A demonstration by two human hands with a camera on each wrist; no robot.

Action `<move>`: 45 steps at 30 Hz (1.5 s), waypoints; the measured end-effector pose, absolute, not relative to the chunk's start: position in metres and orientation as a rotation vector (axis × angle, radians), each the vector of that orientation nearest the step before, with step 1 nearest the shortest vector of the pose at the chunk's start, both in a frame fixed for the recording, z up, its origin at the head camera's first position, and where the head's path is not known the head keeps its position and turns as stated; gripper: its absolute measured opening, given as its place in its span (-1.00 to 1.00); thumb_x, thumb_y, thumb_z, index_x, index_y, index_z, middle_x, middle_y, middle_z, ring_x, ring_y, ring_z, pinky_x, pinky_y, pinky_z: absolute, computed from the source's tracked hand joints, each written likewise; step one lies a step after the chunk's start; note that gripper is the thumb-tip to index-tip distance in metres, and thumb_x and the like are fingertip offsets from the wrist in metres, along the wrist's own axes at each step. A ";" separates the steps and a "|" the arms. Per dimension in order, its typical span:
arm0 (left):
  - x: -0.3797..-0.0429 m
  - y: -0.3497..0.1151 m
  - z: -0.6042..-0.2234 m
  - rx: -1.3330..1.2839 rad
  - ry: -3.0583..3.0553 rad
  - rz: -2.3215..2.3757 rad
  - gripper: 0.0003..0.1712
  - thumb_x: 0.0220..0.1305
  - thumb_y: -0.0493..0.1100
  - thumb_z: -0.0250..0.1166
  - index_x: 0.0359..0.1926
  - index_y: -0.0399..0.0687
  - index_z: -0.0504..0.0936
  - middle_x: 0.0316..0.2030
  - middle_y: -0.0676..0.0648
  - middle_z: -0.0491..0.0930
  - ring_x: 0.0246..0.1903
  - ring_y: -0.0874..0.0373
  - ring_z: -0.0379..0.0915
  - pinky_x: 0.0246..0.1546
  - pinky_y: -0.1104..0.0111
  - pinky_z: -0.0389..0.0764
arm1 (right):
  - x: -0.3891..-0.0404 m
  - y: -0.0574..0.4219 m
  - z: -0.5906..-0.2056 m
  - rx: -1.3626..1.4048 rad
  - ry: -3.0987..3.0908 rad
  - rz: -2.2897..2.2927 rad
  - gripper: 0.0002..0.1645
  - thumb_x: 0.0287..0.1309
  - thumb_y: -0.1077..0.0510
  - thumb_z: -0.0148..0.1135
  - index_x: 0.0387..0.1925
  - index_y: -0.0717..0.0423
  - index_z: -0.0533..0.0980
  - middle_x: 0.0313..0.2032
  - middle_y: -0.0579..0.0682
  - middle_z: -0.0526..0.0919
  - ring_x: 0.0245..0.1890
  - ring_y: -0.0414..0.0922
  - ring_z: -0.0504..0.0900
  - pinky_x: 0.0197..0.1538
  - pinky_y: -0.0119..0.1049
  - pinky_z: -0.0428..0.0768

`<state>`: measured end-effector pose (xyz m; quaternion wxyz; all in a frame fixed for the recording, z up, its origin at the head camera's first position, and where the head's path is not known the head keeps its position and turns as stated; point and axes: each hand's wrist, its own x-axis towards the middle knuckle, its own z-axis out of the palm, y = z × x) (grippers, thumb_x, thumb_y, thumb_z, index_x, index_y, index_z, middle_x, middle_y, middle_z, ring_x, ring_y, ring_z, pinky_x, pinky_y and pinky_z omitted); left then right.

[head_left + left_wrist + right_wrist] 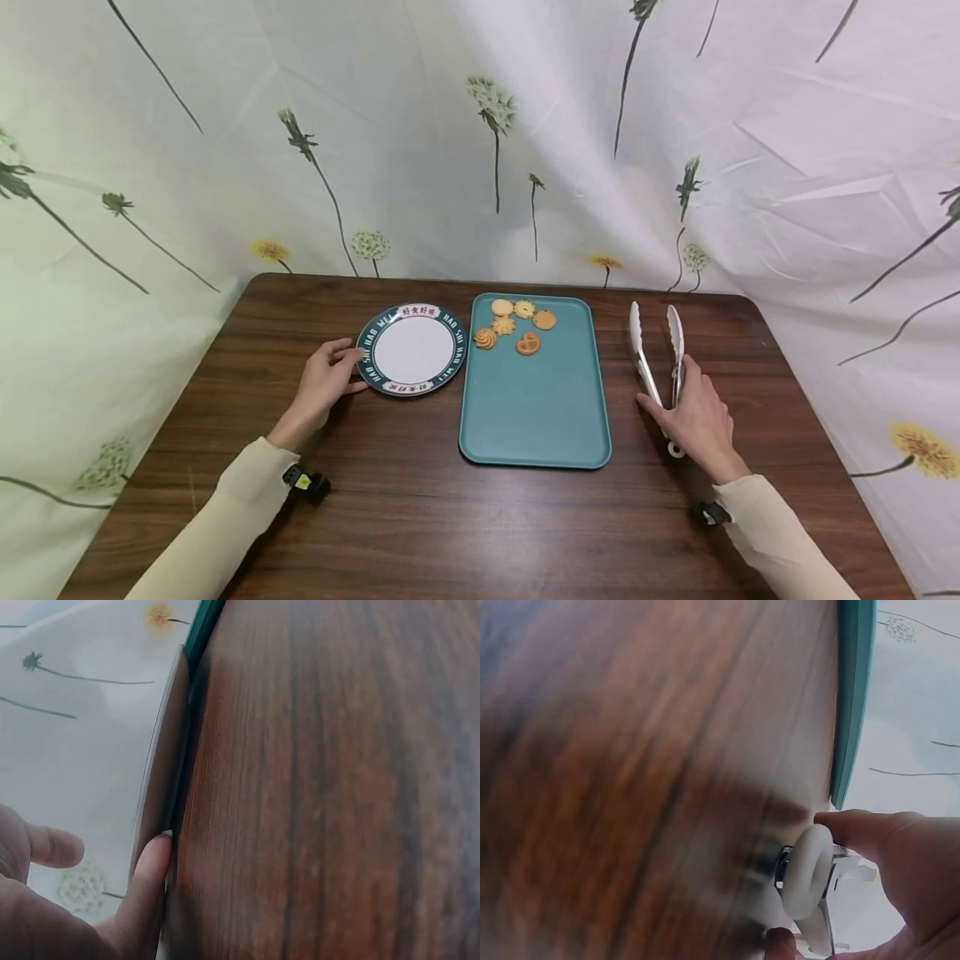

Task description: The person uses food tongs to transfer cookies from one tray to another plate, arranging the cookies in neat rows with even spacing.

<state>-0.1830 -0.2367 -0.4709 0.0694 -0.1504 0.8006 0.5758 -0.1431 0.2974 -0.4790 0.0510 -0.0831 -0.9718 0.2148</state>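
Observation:
A round white plate (409,352) with a dark green lettered rim lies left of the blue-green tray (536,408). My left hand (324,385) is at the plate's left edge, its thumb (150,870) against the rim and its fingertips close over it. Several cookies (503,325) lie in the tray's far left part, one of them a pretzel-shaped cookie (528,343). To the tray's right, my right hand (701,415) holds metal tongs (637,333) with white tips, thumb and fingers on either side of the arms. The tongs' arms are spread, tips pointing away; their ring (806,870) shows below the palm.
Everything stands on a dark wood-grain table (375,517). Directly behind its far edge hangs a pale cloth (420,167) printed with dandelions, also along both sides. The plate's right rim comes right up to the tray's left edge.

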 end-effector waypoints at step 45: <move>-0.183 -0.235 -0.477 -0.359 2.403 1.784 -0.27 0.52 -0.38 0.10 0.61 -0.15 0.11 0.35 -0.37 0.24 0.05 0.05 0.51 -0.11 0.46 0.84 | -0.150 0.306 -0.477 -0.129 -2.896 0.767 0.09 0.26 -0.23 0.40 0.51 0.37 0.19 0.03 0.43 0.55 -0.01 0.33 0.56 -0.12 0.28 0.57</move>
